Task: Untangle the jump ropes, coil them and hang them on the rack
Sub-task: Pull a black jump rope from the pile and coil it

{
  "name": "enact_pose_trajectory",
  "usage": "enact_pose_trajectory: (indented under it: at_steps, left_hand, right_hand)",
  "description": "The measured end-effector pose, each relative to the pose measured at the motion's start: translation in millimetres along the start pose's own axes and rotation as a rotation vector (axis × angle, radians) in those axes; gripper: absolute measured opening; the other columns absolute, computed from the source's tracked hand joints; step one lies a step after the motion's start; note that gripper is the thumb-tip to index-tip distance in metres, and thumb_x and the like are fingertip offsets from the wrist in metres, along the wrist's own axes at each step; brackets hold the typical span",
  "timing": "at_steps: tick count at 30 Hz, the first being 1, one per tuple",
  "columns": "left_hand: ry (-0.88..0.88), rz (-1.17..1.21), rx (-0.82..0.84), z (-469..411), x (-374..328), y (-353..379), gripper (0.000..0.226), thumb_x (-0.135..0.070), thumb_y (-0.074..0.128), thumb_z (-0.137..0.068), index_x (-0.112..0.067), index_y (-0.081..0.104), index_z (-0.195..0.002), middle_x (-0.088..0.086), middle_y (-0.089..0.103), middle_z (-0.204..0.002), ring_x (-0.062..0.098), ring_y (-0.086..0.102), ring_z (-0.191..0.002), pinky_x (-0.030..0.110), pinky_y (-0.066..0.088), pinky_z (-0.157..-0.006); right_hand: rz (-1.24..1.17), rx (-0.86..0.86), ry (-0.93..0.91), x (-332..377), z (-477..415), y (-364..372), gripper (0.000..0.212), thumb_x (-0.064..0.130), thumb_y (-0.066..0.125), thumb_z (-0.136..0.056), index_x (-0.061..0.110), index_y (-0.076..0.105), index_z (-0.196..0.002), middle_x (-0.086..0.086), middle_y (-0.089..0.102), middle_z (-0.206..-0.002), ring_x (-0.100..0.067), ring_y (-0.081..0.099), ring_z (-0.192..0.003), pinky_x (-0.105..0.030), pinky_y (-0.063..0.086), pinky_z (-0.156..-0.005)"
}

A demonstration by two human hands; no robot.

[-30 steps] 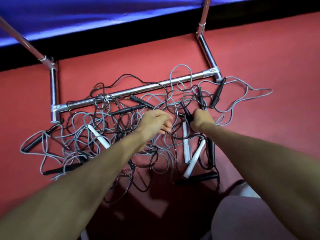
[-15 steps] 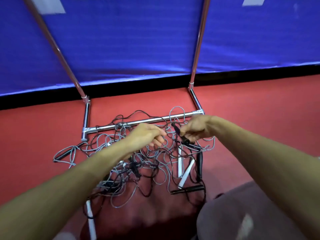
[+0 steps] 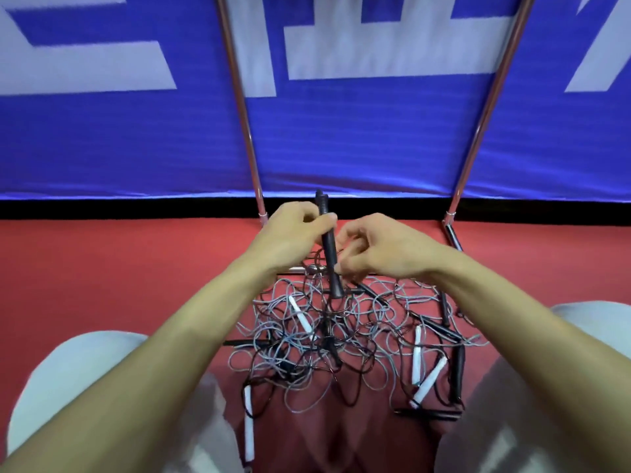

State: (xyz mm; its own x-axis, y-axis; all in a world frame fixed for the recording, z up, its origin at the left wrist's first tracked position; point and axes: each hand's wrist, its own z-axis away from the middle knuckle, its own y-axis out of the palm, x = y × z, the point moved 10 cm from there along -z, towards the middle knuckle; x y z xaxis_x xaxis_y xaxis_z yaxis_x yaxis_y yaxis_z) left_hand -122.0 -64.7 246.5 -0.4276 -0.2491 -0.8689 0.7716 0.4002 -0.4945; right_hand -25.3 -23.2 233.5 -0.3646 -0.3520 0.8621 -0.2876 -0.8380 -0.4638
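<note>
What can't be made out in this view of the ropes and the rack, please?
- Rack top, head view: cut off by the upper edge.
- What the right hand pinches, if anything: hidden by its own curled fingers, beside the handle that the left hand grips.
- Rack's base bar: mostly hidden behind both hands.
- Which of the ropes joins which handle: too tangled.

One wide-angle camera on the person's head looks forward and down, close over the tangled grey and black jump ropes [image 3: 324,336], with the red floor [image 3: 102,285] and the blue padded wall [image 3: 375,138] beyond.
</note>
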Motion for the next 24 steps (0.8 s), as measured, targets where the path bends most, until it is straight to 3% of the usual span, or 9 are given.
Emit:
enact_pose_trajectory:
  at_steps: [3,5,6,9,12,14,17,21,24]
  left_hand:
    - [0.055,-0.101,-0.008,-1.1,-5.2,-13.4,0.018,-0.024,0.046,-0.101,-0.012,0.052,-0.088,0.004,0.069,-0.075,0.023,0.069,-0.072,0.035,0.051,-0.073]
    - [0.107,-0.244,-0.037,-0.3,-8.9,-19.7,0.018,-0.027,0.043,-0.102,-0.013,0.049,-0.093,0.007,0.064,-0.069,0.022,0.066,-0.065,0.034,0.045,-0.066]
    - [0.140,-0.301,-0.049,1.3,-12.4,-20.5,0.018,-0.030,0.043,-0.102,-0.015,0.050,-0.095,0.008,0.060,-0.067,0.025,0.061,-0.063,0.036,0.043,-0.064]
    - [0.243,-0.278,-0.060,10.3,-28.7,-18.2,0.016,-0.035,0.045,-0.102,-0.022,0.054,-0.097,-0.004,0.045,-0.062,0.018,0.041,-0.057,0.034,0.032,-0.059]
    - [0.302,-0.011,-0.044,22.2,-37.9,-16.2,0.014,-0.042,0.051,-0.096,-0.031,0.058,-0.091,-0.010,0.040,-0.058,0.015,0.034,-0.053,0.035,0.030,-0.056]
    - [0.309,0.194,-0.042,27.4,-42.0,-19.8,0.012,-0.040,0.055,-0.092,-0.032,0.059,-0.084,-0.011,0.037,-0.059,0.014,0.030,-0.051,0.032,0.025,-0.053]
    - [0.327,0.392,-0.122,33.9,-49.2,-34.4,0.014,-0.015,0.061,-0.092,-0.020,0.056,-0.080,-0.011,0.038,-0.054,0.009,0.029,-0.046,0.026,0.022,-0.048]
    - [0.154,0.626,-0.294,28.8,-22.3,-56.5,0.019,-0.005,0.063,-0.089,-0.017,0.050,-0.082,-0.008,0.032,-0.051,0.008,0.021,-0.040,0.028,0.013,-0.044]
    - [-0.010,0.599,-0.376,25.0,4.2,-64.2,0.017,-0.002,0.061,-0.089,-0.017,0.056,-0.096,-0.009,0.029,-0.046,0.007,0.019,-0.036,0.018,0.014,-0.037]
  right_hand:
    - [0.318,-0.159,0.045,-5.4,-6.9,-31.2,0.009,0.008,0.068,-0.082,0.009,0.070,-0.074,0.001,0.071,-0.068,-0.012,0.068,-0.061,-0.020,0.052,-0.059]
    - [0.516,-0.266,0.120,-20.3,-8.3,-52.9,0.006,0.017,0.071,-0.081,0.016,0.066,-0.078,0.002,0.070,-0.079,-0.016,0.068,-0.076,-0.027,0.053,-0.074]
    - [0.596,-0.299,0.148,-25.8,-9.1,-57.1,0.012,0.021,0.072,-0.081,0.018,0.064,-0.089,-0.001,0.069,-0.091,-0.019,0.065,-0.088,-0.029,0.051,-0.082]
    - [0.529,-0.257,0.094,-24.8,-14.4,-42.7,0.059,0.030,0.075,-0.080,0.014,0.047,-0.130,-0.007,0.057,-0.129,-0.021,0.054,-0.117,-0.023,0.038,-0.092]
    - [0.496,-0.080,-0.036,-10.1,-16.0,-8.7,0.073,0.035,0.073,-0.082,0.012,0.037,-0.141,-0.006,0.044,-0.145,-0.018,0.042,-0.132,-0.023,0.031,-0.104]
    - [0.652,0.042,-0.065,-14.0,-16.3,13.7,0.059,0.036,0.066,-0.087,0.009,0.044,-0.135,-0.009,0.049,-0.139,-0.024,0.047,-0.127,-0.027,0.035,-0.103]
    - [0.750,0.108,-0.078,-22.3,-13.5,28.9,0.028,0.028,0.053,-0.096,0.004,0.058,-0.111,-0.013,0.063,-0.110,-0.031,0.056,-0.104,-0.030,0.036,-0.082]
    - [0.686,-0.027,-0.116,-13.2,-7.8,4.3,0.025,0.029,0.048,-0.099,0.011,0.062,-0.088,0.001,0.058,-0.076,-0.020,0.053,-0.073,-0.027,0.034,-0.066]
    - [0.393,-0.162,-0.170,4.5,1.4,-20.5,0.022,0.024,0.060,-0.093,0.010,0.066,-0.078,0.000,0.069,-0.069,-0.012,0.065,-0.063,-0.021,0.052,-0.061]
